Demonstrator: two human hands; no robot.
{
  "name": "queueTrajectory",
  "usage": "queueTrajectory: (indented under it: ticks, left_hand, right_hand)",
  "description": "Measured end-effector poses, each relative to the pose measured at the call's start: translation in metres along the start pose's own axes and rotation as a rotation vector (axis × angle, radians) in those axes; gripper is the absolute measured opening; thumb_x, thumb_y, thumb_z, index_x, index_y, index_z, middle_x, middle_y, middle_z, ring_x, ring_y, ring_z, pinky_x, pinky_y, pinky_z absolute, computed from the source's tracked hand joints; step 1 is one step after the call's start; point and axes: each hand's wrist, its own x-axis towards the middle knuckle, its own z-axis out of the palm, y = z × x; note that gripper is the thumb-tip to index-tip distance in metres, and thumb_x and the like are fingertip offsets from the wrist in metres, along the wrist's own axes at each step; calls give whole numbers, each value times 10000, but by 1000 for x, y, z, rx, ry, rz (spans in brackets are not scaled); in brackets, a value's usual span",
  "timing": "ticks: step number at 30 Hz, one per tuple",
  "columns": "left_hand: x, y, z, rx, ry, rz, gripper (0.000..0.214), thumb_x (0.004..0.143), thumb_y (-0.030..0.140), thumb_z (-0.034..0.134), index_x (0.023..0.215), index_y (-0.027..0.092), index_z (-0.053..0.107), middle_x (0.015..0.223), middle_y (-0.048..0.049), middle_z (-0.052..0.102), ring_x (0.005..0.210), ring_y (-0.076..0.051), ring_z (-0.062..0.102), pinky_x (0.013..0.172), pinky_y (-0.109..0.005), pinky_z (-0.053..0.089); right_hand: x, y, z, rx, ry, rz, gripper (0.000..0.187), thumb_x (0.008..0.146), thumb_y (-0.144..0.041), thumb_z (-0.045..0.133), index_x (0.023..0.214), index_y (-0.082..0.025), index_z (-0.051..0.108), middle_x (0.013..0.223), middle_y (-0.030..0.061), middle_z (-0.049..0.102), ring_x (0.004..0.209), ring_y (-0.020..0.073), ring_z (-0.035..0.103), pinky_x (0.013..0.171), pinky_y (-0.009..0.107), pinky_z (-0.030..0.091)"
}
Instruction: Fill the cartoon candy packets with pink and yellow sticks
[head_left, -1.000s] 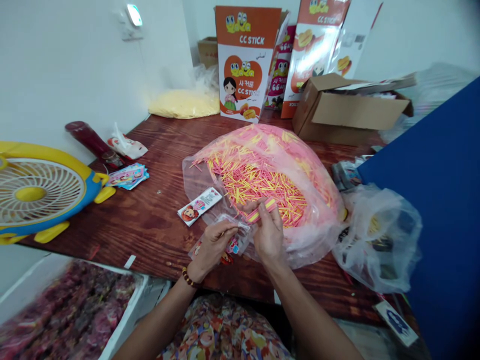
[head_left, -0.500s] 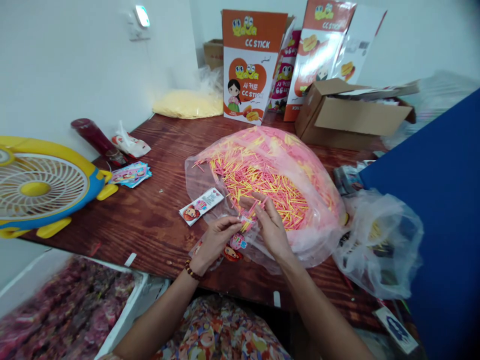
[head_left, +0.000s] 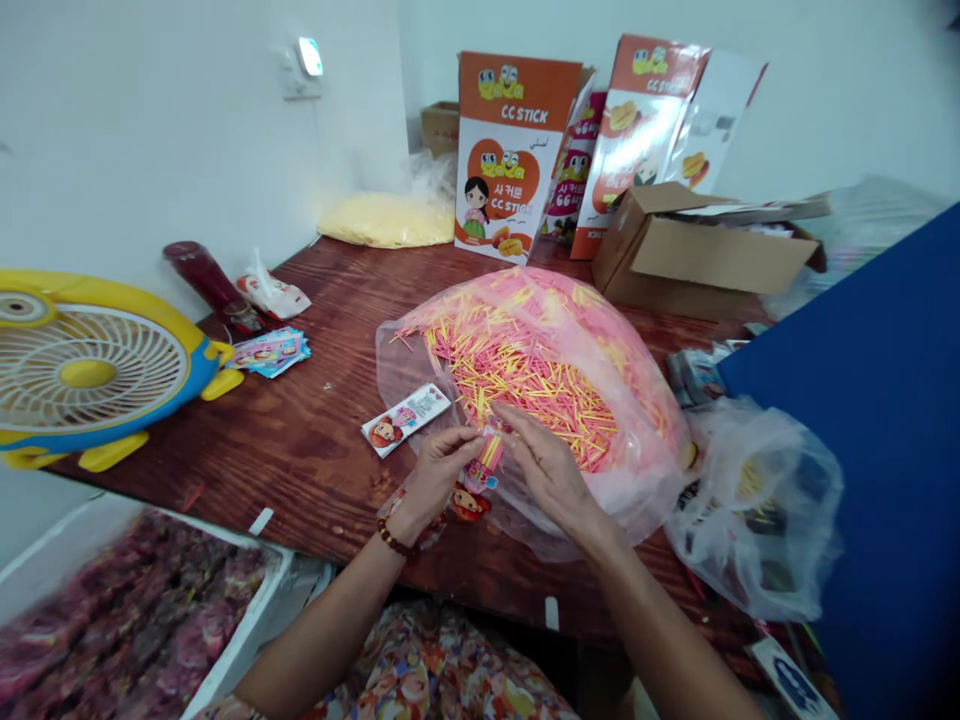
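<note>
My left hand [head_left: 444, 468] pinches the upper edge of a small clear packet [head_left: 481, 480] printed with a red-haired cartoon figure. Pink and yellow sticks stand inside its upper part. Close by on the right, my right hand [head_left: 551, 477] has its fingers stretched out beside the packet's mouth; whether they touch it I cannot tell. Behind both hands lies a large clear bag [head_left: 637, 370], open towards me and full of loose pink and yellow sticks [head_left: 525, 385]. A stack of flat printed packets [head_left: 406, 419] rests on the table left of the bag.
On the left of the wooden table [head_left: 330, 330] are a yellow-blue fan [head_left: 90, 370], a dark red bottle [head_left: 210, 283], tissues [head_left: 271, 295] and printed cards [head_left: 271, 351]. Cartons [head_left: 506, 160] and an open box [head_left: 712, 262] stand behind. A plastic bag [head_left: 757, 510] sits right; a filled white bin [head_left: 277, 590] is lower left.
The pink sticks in my right hand have gone into the packet, and its fingers have straightened. My left hand keeps its pinch on the packet. The camera view has shifted slightly upward.
</note>
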Motion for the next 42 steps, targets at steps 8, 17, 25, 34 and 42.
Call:
queueTrajectory:
  ticks: [8,17,25,34,42]
  left_hand:
    - [-3,-2,-16,133,-77,77,220,855,341,667,913,159,774,921,-67,748,844,-183,657,814,-306,515]
    - [-8,21,-26,322,-40,276,185,884,309,628,895,187,767,908,-58,715,856,-173,634,815,-294,500]
    - [-10,-10,-75,701,15,110,197,844,272,609,962,177,735,919,-67,742,832,-197,648,788,-316,497]
    - [-16,-40,-91,1002,-20,135,376,900,376,557,1209,172,625,964,-86,681,876,-228,626,793,-356,484]
    - [-13,-46,-86,1071,-54,150,361,912,397,540,1178,169,623,1080,-113,662,1013,-266,606,921,-418,474]
  right_hand:
    - [-2,1,-13,-88,13,28,88,843,-279,672,855,-241,750,814,8,725,783,182,644,768,314,510]
    - [4,-1,0,-31,23,97,117,834,-276,657,761,-224,733,708,-14,693,668,150,608,626,258,460]
    - [-7,64,61,176,-40,505,155,772,-268,596,634,-206,568,507,-60,599,416,121,575,383,204,388]
    - [-17,72,21,-392,-27,287,151,854,-225,550,721,-213,621,599,-36,608,563,135,563,549,243,384]
    - [-21,75,-95,-1245,-371,215,231,914,-144,490,966,-171,713,1003,126,685,959,232,603,803,313,409]
